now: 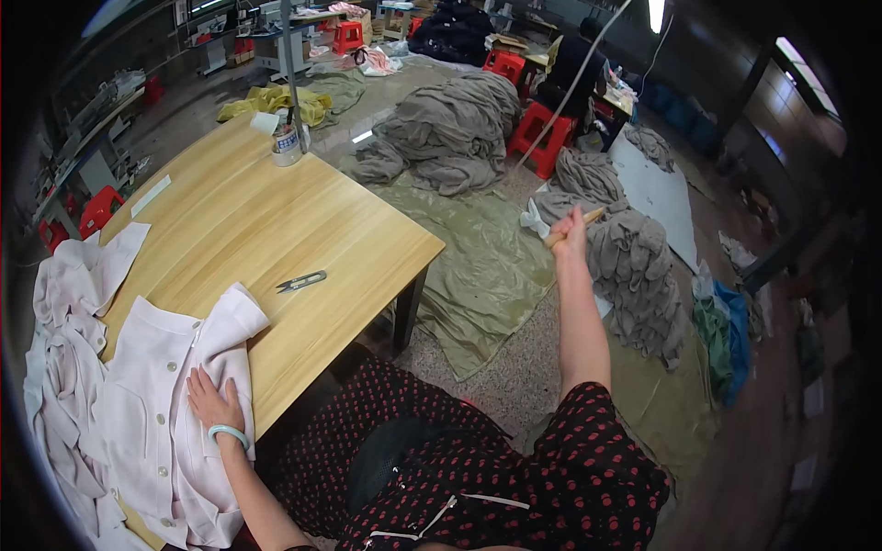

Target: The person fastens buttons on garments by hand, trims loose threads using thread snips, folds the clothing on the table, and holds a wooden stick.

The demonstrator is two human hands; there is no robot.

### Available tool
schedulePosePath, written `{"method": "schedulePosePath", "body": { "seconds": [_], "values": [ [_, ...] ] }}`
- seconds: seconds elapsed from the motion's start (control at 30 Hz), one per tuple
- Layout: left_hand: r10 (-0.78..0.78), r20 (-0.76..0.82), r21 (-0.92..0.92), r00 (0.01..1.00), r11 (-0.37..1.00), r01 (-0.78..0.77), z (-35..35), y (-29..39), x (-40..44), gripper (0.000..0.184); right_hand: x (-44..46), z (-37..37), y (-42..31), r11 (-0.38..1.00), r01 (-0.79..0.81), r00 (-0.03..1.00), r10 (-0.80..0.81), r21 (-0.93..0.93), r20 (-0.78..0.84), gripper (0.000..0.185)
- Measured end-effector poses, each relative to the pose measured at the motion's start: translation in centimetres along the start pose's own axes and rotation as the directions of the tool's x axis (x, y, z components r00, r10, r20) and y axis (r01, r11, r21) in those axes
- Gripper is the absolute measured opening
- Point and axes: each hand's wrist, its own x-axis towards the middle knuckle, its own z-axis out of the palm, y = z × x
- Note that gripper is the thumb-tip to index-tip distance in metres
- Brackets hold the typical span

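My left hand (215, 406), with a pale green bangle at the wrist, lies flat with fingers spread on a white buttoned garment (147, 367) at the left of the wooden table (340, 230). Out to the right, past the table's edge, my right hand (571, 235) is closed round a wooden stick (593, 218). Something white (533, 219) shows at the stick's left end. Small thread snips (302, 282) rest on the table, right of the garment. More pale garments (69, 367) are bunched at the far left.
A tin (286, 147) stands at the table's far corner by a metal pole. Grey cloth heaps (450, 129) lie on green sheeting (469, 266) on the floor. Beyond are red stools (542, 140) and a seated person in dark clothes (574, 78).
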Motion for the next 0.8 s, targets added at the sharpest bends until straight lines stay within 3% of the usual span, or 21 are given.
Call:
{"method": "schedulePosePath", "body": {
  "seconds": [0.07,0.2,0.37,0.47,0.5,0.6,0.73,0.8],
  "values": [
    [0.017,-0.012,0.025,1.0,1.0,-0.017,0.3,-0.2,0.1,0.059,-0.1,0.4,-2.2,0.996,0.084,0.996,-0.084,0.025,0.023,0.028],
    [0.058,-0.054,0.062,0.997,0.997,-0.054,1.3,-0.8,0.3,0.058,-0.2,-0.5,-7.4,0.983,0.15,0.979,-0.132,0.11,-0.158,0.024],
    [0.086,-0.075,0.123,0.993,0.989,-0.077,1.9,-1.3,0.9,0.058,1.3,-9.0,-13.9,0.885,0.366,0.912,-0.279,0.288,-0.301,0.029],
    [0.087,-0.084,0.141,0.993,0.987,-0.074,1.9,-1.5,0.8,0.059,0.8,-11.7,-17.3,0.883,0.37,0.907,-0.275,0.291,-0.319,0.036],
    [0.088,-0.095,0.139,0.992,0.988,-0.074,2.0,-1.6,0.9,0.059,0.9,-12.4,-18.6,0.955,0.266,0.93,-0.217,0.134,-0.297,0.042],
    [0.067,-0.076,0.131,0.995,0.99,-0.056,1.7,-1.0,0.9,0.059,1.0,-14.2,-20.1,0.942,0.314,0.808,-0.331,-0.118,-0.487,0.043],
    [0.052,-0.071,0.112,0.996,0.993,-0.044,1.6,-1.2,0.8,0.058,0.6,-11.7,-22.8,0.868,0.478,0.739,-0.48,-0.134,-0.473,0.037],
    [0.069,-0.087,0.088,0.994,0.994,-0.062,1.8,-1.3,0.8,0.057,0.6,-11.3,-24.6,0.754,0.644,0.562,-0.58,-0.128,-0.589,0.034]
  ]
}}
